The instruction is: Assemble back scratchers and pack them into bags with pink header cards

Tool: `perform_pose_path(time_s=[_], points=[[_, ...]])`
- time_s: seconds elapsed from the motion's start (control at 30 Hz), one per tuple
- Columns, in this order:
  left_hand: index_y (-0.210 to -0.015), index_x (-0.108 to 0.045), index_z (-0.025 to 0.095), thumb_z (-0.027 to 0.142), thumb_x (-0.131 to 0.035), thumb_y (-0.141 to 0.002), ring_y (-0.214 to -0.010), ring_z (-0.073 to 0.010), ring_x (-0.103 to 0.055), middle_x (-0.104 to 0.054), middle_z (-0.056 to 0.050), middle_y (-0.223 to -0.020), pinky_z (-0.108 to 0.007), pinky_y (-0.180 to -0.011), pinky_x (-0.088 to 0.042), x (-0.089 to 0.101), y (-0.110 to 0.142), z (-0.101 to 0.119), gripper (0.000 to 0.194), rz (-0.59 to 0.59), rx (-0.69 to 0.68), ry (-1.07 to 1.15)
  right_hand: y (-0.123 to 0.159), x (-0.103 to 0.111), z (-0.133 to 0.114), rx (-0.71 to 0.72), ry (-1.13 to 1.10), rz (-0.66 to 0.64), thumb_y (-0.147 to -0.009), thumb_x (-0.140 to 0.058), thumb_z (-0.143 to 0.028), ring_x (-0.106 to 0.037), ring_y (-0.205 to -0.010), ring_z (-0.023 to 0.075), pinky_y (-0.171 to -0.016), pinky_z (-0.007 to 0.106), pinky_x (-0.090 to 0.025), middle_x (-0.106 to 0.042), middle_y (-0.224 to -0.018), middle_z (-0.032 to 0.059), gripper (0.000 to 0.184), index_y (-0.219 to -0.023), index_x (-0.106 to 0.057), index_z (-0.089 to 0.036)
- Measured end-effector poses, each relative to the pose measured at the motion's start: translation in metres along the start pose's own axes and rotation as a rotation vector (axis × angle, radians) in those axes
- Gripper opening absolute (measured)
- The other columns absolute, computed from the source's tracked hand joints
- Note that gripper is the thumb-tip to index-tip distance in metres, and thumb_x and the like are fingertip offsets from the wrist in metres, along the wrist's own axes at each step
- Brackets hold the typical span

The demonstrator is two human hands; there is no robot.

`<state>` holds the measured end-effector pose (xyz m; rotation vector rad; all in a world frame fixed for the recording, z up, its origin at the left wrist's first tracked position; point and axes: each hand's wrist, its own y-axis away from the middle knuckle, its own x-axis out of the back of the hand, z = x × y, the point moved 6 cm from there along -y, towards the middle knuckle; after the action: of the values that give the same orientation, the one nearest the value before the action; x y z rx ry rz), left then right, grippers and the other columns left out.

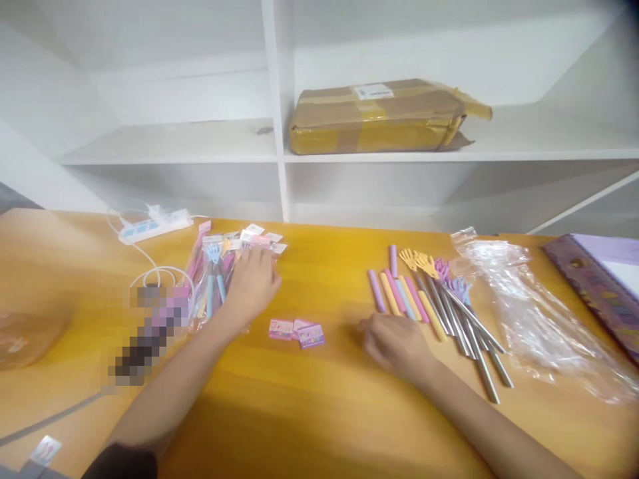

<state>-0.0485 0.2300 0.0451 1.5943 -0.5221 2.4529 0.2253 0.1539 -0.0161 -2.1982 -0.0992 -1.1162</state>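
My left hand (253, 279) rests on a pile of bagged back scratchers (215, 269) with hand-shaped heads and coloured grips. Its fingers curl down into the pile, and their tips are hidden. Over the table's right half, my right hand (397, 342) is slightly blurred with its fingers curled in; whether anything is in them does not show. Just beyond it lie loose pastel grip tubes (394, 296) in purple, yellow, pink and blue. Beside those are metal back scratchers (452, 313) with yellow, purple and blue heads. Small printed cards (297, 331) lie between my hands.
Clear plastic bags (529, 306) are heaped at the right, next to a purple printed box (599, 286). A white power strip (154, 225) with cables stands at the back left. A taped cardboard parcel (374, 123) sits on the white shelf (174, 143) behind the table.
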Motion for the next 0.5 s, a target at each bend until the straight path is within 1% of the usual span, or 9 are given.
perform_pose_path(time_s=[0.03,0.07,0.1,0.17,0.2,0.27,0.33,0.4,0.5], points=[[-0.113,-0.061,0.015,0.015,-0.057,-0.092,-0.116,-0.0354,-0.059,-0.064,-0.017,-0.116,-0.05,-0.105,-0.044,0.005,-0.009,-0.021,0.021,0.062,0.083,-0.188,0.002,-0.007,-0.014,0.149,-0.004,0.006,-0.095,-0.051,-0.012,-0.059,-0.059,0.0139,-0.061,0.027,-0.039,-0.069,-0.072,0.0002,0.017,-0.094,-0.065,-0.021],[-0.118,-0.061,0.011,0.021,-0.058,-0.096,-0.117,-0.038,-0.058,-0.064,-0.02,-0.117,-0.051,-0.105,-0.045,0.006,-0.016,-0.04,0.024,0.083,0.156,-0.321,0.004,-0.012,-0.024,0.256,-0.014,0.01,-0.094,-0.051,-0.008,-0.057,-0.057,0.0133,-0.06,0.027,-0.037,-0.066,-0.07,-0.001,0.018,-0.094,-0.064,-0.021],[-0.122,-0.061,0.009,0.03,-0.058,-0.1,-0.118,-0.0396,-0.059,-0.064,-0.022,-0.118,-0.051,-0.104,-0.045,0.004,-0.02,-0.055,0.031,0.084,0.206,-0.407,0.006,-0.016,-0.029,0.319,-0.032,0.001,-0.093,-0.051,-0.006,-0.055,-0.056,0.0129,-0.059,0.027,-0.036,-0.064,-0.068,-0.002,0.019,-0.095,-0.062,-0.021],[-0.129,-0.059,0.006,0.044,-0.059,-0.102,-0.118,-0.0409,-0.06,-0.064,-0.023,-0.119,-0.049,-0.101,-0.047,-0.002,-0.022,-0.075,0.047,0.068,0.263,-0.497,0.007,-0.023,-0.03,0.348,-0.076,-0.055,-0.094,-0.05,-0.004,-0.056,-0.058,0.0125,-0.06,0.027,-0.037,-0.065,-0.071,-0.0023,0.02,-0.097,-0.06,-0.021],[-0.132,-0.058,0.005,0.049,-0.061,-0.101,-0.119,-0.0414,-0.06,-0.064,-0.024,-0.12,-0.048,-0.1,-0.048,-0.005,-0.022,-0.08,0.054,0.061,0.275,-0.521,0.008,-0.026,-0.029,0.346,-0.093,-0.088,-0.094,-0.05,-0.004,-0.058,-0.059,0.0125,-0.061,0.026,-0.038,-0.067,-0.074,-0.002,0.02,-0.097,-0.06,-0.021],[-0.137,-0.053,0.004,0.053,-0.067,-0.097,-0.121,-0.0429,-0.059,-0.062,-0.025,-0.125,-0.047,-0.098,-0.049,-0.008,-0.02,-0.081,0.065,0.045,0.277,-0.56,0.008,-0.029,-0.024,0.335,-0.113,-0.145,-0.095,-0.05,-0.005,-0.061,-0.062,0.0126,-0.063,0.026,-0.04,-0.069,-0.076,-0.002,0.02,-0.096,-0.06,-0.022],[-0.14,-0.05,0.003,0.05,-0.072,-0.093,-0.123,-0.0434,-0.058,-0.061,-0.026,-0.128,-0.047,-0.097,-0.049,-0.011,-0.018,-0.077,0.07,0.012,0.257,-0.584,0.008,-0.029,-0.018,0.31,-0.121,-0.167,-0.095,-0.049,-0.006,-0.062,-0.061,0.0127,-0.063,0.026,-0.04,-0.069,-0.075,-0.0025,0.02,-0.095,-0.06,-0.022],[-0.138,-0.051,0.004,0.041,-0.074,-0.092,-0.121,-0.0414,-0.06,-0.062,-0.026,-0.127,-0.046,-0.098,-0.049,-0.013,-0.018,-0.075,0.064,-0.027,0.239,-0.578,0.007,-0.029,-0.011,0.271,-0.124,-0.166,-0.095,-0.049,-0.007,-0.063,-0.06,0.0128,-0.062,0.026,-0.04,-0.069,-0.072,-0.003,0.02,-0.096,-0.062,-0.022],[-0.129,-0.055,0.006,0.028,-0.067,-0.094,-0.119,-0.0384,-0.063,-0.064,-0.025,-0.124,-0.044,-0.098,-0.051,-0.012,-0.022,-0.08,0.043,-0.065,0.26,-0.528,0.007,-0.031,-0.002,0.224,-0.126,-0.178,-0.096,-0.05,-0.01,-0.063,-0.059,0.013,-0.061,0.026,-0.041,-0.068,-0.071,-0.0026,0.019,-0.097,-0.064,-0.022]])
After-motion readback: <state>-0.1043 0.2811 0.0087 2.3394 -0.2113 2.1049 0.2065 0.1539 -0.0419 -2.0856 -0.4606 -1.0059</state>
